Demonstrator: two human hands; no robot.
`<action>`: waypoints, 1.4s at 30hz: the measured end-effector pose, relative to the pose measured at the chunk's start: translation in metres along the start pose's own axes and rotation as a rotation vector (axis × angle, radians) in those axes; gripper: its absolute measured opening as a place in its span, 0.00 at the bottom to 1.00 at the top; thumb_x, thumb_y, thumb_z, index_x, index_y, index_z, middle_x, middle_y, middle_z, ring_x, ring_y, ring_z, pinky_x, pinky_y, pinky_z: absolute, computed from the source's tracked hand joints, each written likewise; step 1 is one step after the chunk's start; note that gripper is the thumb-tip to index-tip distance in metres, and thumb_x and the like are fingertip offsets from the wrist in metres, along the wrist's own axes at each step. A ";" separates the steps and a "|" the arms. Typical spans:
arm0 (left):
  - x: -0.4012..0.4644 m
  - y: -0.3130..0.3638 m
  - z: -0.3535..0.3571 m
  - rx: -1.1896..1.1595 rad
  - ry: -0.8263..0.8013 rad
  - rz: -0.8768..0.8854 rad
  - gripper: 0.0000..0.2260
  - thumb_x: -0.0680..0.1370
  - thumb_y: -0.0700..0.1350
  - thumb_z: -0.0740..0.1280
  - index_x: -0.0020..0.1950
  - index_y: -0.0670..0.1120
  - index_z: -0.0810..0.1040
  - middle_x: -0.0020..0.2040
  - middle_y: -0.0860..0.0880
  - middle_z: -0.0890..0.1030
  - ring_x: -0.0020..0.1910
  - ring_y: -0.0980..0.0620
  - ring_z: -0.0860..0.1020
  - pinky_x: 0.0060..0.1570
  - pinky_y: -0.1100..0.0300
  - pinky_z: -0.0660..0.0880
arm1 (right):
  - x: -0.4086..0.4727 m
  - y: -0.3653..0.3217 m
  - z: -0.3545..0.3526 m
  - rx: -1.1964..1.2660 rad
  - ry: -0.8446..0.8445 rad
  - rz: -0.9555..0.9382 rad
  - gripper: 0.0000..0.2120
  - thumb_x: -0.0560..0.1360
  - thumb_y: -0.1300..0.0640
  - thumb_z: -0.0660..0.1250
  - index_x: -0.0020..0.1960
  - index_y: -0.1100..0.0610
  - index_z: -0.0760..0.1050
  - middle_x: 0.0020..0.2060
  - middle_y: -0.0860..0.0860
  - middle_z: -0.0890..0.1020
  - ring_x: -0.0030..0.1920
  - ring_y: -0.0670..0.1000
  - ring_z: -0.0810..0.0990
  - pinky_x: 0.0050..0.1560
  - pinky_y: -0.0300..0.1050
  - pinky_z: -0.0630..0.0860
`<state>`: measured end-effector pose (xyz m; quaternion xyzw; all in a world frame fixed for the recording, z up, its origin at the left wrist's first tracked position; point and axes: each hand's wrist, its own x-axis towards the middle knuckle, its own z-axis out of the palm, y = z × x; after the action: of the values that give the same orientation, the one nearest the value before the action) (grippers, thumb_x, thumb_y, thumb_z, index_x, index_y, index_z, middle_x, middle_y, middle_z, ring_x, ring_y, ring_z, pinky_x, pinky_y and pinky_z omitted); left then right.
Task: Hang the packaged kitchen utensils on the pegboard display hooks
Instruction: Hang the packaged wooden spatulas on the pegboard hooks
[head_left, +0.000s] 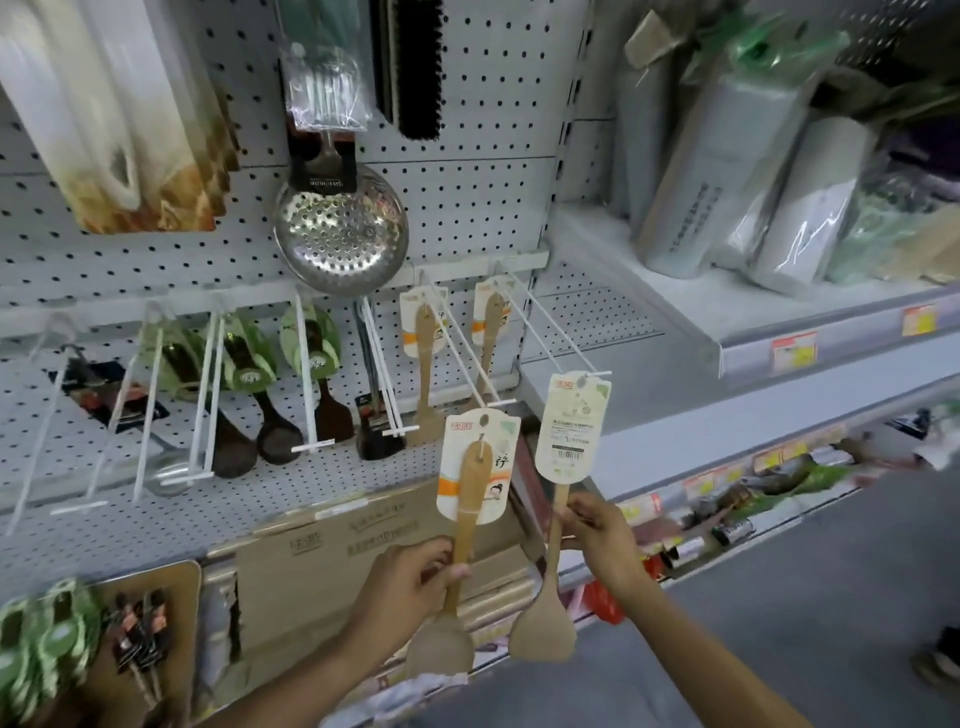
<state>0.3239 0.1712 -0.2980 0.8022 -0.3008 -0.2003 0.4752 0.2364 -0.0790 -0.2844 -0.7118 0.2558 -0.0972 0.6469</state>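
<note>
R hand (597, 535): pinches the handle of the right spatula (556, 571) below its card, fingers curled round the wood.
R spatula: long axis near vertical, blade down, card (571, 423) up, printed back w/ barcode facing the camera. The card's hang hole sits at the tip of the right hook (550, 332); looks just threaded on, but can't tell if it's fully over the end bar.
L hand (415, 577): grips the handle of the left spatula (467, 519) mid-length, thumb across the front.
L spatula: also near upright, leaning slightly right at the top, blade down. Its card (480, 462) faces front, hole at top.
Key relation: L card's hole sits just below and a little left of the free tip of the middle hook (467, 353), not on it yet. Hook runs out from the pegboard (467, 208) toward the person, sloping down.
Next, as I judge it: lift L spatula up and slightly right, hole onto the tip, then push back along the prongs.
Nearer hand: L for the middle hook, R for the right hook.
Already hung: two more bamboo spatulas (423, 338) at the back of these hooks.
Risk: crossbar at the tip may snag the card hole.
</note>
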 end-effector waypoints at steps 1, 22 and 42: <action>0.003 -0.001 0.000 0.002 0.000 0.000 0.07 0.77 0.53 0.71 0.46 0.51 0.83 0.43 0.59 0.86 0.45 0.61 0.84 0.51 0.51 0.81 | 0.003 0.002 0.000 -0.011 -0.001 -0.004 0.07 0.79 0.67 0.63 0.45 0.71 0.75 0.33 0.58 0.81 0.35 0.56 0.82 0.41 0.54 0.81; 0.010 0.003 0.029 0.084 0.135 -0.062 0.08 0.77 0.60 0.68 0.46 0.57 0.81 0.40 0.64 0.84 0.40 0.64 0.82 0.41 0.61 0.79 | 0.104 0.006 -0.014 -0.122 -0.175 0.011 0.11 0.79 0.63 0.66 0.40 0.55 0.80 0.37 0.55 0.83 0.39 0.53 0.81 0.39 0.46 0.76; 0.001 0.023 0.067 0.068 0.360 -0.283 0.08 0.77 0.61 0.67 0.47 0.59 0.82 0.44 0.61 0.85 0.45 0.62 0.82 0.49 0.64 0.79 | 0.319 0.099 -0.005 -0.036 -0.369 0.138 0.19 0.56 0.41 0.84 0.33 0.54 0.82 0.32 0.50 0.85 0.34 0.46 0.84 0.40 0.41 0.83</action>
<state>0.2768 0.1191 -0.3088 0.8747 -0.1022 -0.1082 0.4613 0.4819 -0.2423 -0.4409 -0.7098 0.1828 0.0840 0.6750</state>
